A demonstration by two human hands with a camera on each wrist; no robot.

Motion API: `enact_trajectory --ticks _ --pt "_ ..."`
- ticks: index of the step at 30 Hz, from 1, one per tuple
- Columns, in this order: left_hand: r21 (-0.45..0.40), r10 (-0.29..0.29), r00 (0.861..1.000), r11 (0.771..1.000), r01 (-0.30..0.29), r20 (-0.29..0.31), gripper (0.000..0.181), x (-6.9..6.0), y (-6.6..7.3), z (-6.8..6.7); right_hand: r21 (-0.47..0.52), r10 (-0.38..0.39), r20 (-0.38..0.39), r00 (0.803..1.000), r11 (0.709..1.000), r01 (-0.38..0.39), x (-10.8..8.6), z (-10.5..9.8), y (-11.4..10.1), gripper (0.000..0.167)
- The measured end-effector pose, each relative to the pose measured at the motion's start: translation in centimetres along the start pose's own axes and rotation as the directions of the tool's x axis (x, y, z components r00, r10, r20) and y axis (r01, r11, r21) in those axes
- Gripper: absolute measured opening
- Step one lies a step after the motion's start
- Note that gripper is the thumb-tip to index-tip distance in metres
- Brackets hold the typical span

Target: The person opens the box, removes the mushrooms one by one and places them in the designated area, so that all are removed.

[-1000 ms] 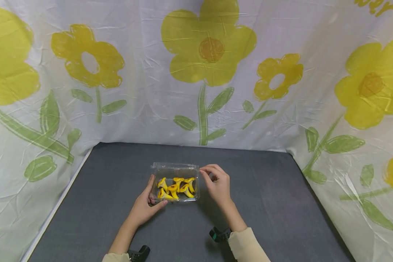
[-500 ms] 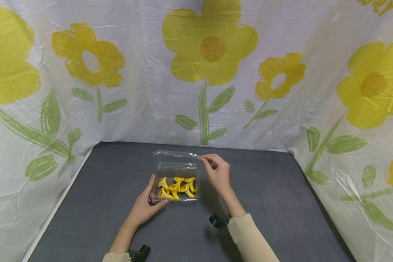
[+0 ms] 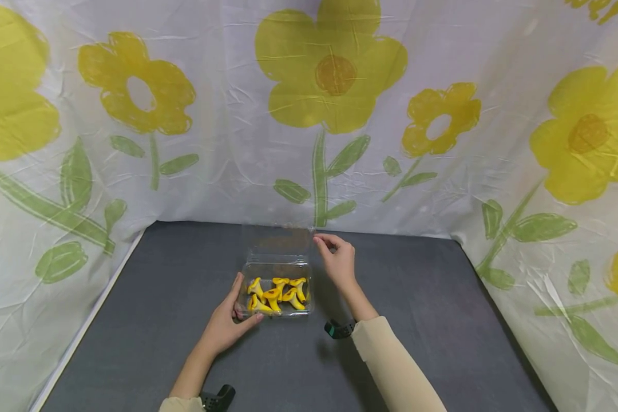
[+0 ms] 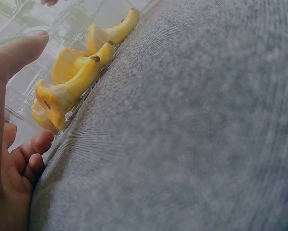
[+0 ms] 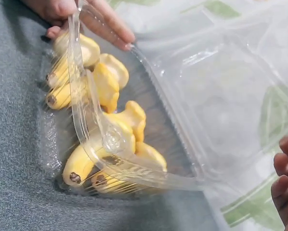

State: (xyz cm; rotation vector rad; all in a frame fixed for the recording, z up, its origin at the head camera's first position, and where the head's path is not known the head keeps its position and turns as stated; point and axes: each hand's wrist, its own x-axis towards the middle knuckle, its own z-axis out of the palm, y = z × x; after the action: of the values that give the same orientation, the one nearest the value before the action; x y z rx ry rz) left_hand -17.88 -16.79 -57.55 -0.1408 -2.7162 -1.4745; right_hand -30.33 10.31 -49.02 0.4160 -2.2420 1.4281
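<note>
A clear plastic clamshell box [image 3: 277, 315] stands on the dark table, holding several yellow trumpet-shaped mushrooms [image 3: 272, 295] with dark stem ends. Its lid [image 3: 278, 240] is raised at the back, hinged to the tray. My left hand [image 3: 225, 323] grips the box's left end, thumb at the near side and fingers round the left wall. At the lid's upper right corner, my right hand [image 3: 338, 260] pinches the edge between thumb and fingertips. In the right wrist view the mushrooms [image 5: 105, 86] lie behind the box's clear wall, with the right fingers [image 5: 282, 166] partly cut off.
The dark grey tabletop [image 3: 417, 320] extends around the box. A white curtain [image 3: 226, 171] printed with yellow flowers hangs at the back and both sides. Black wrist devices [image 3: 218, 397] show below both hands.
My right hand has moved back and slightly up, swinging the lid from low over the tray to upright or leaning back. The left hand and mushrooms have stayed in place.
</note>
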Motion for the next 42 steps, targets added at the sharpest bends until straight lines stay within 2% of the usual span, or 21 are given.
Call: enact_trajectory --ticks 6,13,18,22,25,31,34,38,40,42 --pt "0.000 -0.005 1.000 1.000 0.005 -0.007 0.114 0.1 0.0 0.2 -0.042 0.085 0.070 0.994 0.996 -0.083 -0.2 0.9 1.2 0.018" --pt "0.011 0.009 1.000 1.000 -0.008 -0.026 0.115 0.1 -0.1 0.3 -0.060 0.184 0.095 0.978 0.982 -0.179 -0.8 1.7 2.4 0.018" --pt "-0.013 0.003 1.000 1.000 -0.003 -0.009 0.119 -0.1 -0.2 0.2 -0.093 0.277 0.111 0.954 0.959 -0.267 -1.1 2.1 2.9 0.018" --pt "-0.036 -0.022 1.000 0.999 0.023 0.008 0.124 -0.1 -0.1 0.2 -0.117 0.344 0.109 0.933 0.936 -0.332 -1.2 2.5 3.2 0.019" --pt "-0.034 -0.029 1.000 0.999 0.029 0.009 0.125 -0.1 -0.1 0.3 -0.117 0.406 0.117 0.906 0.912 -0.394 -1.3 2.7 3.4 0.022" --pt "-0.033 -0.027 1.000 0.999 0.027 0.012 0.126 0.0 -0.1 0.4 -0.084 0.546 0.167 0.821 0.838 -0.540 -1.9 2.8 3.8 0.028" --pt "-0.034 -0.022 1.000 0.999 0.023 0.016 0.126 -0.1 -0.2 0.3 -0.050 0.571 0.183 0.801 0.819 -0.572 -2.0 2.7 4.0 0.029" --pt "-0.025 -0.016 1.000 1.000 0.016 0.008 0.125 -0.1 -0.4 0.1 -0.030 0.574 0.189 0.797 0.814 -0.580 -2.0 2.4 3.6 0.032" --pt "-0.020 -0.008 1.000 1.000 0.008 0.000 0.125 -0.1 -0.4 0.1 -0.040 0.570 0.172 0.803 0.819 -0.573 -1.9 2.1 3.3 0.032" --pt "-0.017 -0.005 1.000 1.000 0.005 0.000 0.126 -0.1 -0.5 0.2 -0.060 0.556 0.146 0.818 0.830 -0.554 -1.8 1.7 2.9 0.033"
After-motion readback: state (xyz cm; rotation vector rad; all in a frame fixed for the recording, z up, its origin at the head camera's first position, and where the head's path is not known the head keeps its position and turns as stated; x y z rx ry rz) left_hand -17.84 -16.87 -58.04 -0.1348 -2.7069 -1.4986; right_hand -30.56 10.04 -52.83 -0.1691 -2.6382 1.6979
